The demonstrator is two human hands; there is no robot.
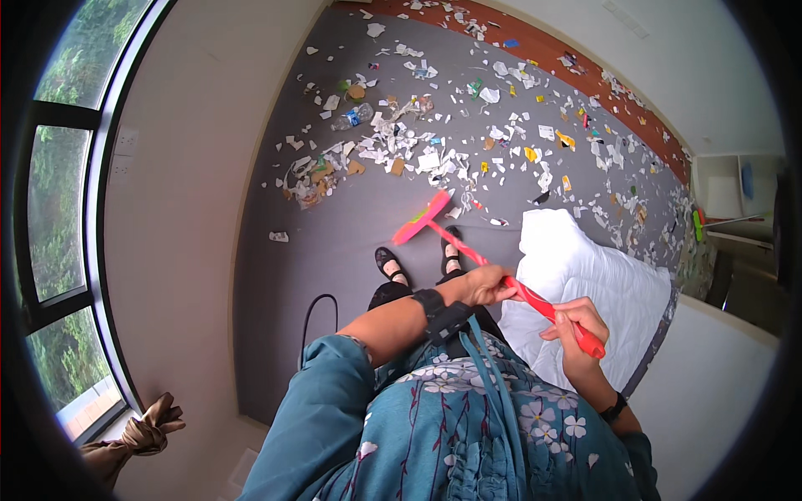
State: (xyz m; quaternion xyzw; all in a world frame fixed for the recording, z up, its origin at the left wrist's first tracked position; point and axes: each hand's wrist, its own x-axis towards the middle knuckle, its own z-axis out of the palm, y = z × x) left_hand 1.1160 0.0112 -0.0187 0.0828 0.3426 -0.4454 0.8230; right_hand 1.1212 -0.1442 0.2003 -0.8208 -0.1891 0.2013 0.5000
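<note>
A red broom slants across the front of my body, its round handle end at the lower right. Its pink-red head, with a touch of yellow-green, is over the grey floor just beyond my shoes. My left hand is closed round the middle of the handle. Close to the handle's top end, the fingers of my right hand wrap it too. Beyond the broom head lies a wide scatter of torn paper scraps. A clear plastic bottle rests among them.
A white quilt lies on the right, close to my legs. A thin black loop stands at the left of my feet. Windows line the left wall; a knotted brown curtain hangs below. Shelves stand at the right.
</note>
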